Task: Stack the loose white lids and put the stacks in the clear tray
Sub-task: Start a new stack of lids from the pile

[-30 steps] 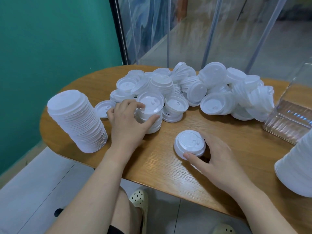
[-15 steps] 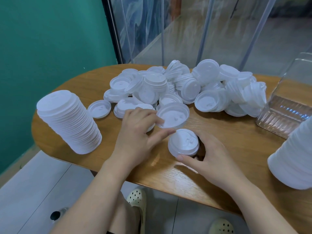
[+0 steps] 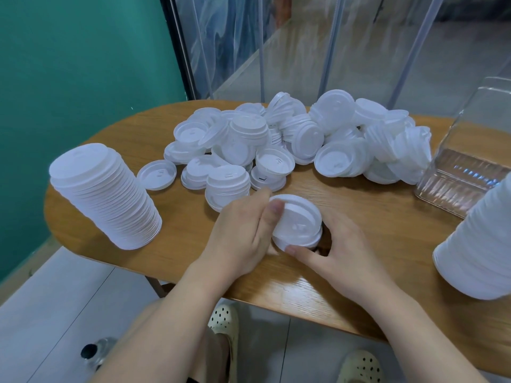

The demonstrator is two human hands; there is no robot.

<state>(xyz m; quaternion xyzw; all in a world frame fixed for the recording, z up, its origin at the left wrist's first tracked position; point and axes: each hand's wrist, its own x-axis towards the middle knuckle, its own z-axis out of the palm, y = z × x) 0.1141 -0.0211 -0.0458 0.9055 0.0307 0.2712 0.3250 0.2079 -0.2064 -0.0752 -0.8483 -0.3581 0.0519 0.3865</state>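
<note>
the left hand [image 3: 240, 233] has brought another lid onto the small stack [image 3: 297, 222] both hands grip, right hand [image 3: 343, 252] steadying, so it grows.

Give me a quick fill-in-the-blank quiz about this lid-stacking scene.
1. Both hands hold a small stack of white ____.
2. The tall stack stands at the table's ____ end.
3. The wall behind that stack is ____.
4. The clear tray holds ____ stacks.

Missing words: lids; left; green; no
</note>
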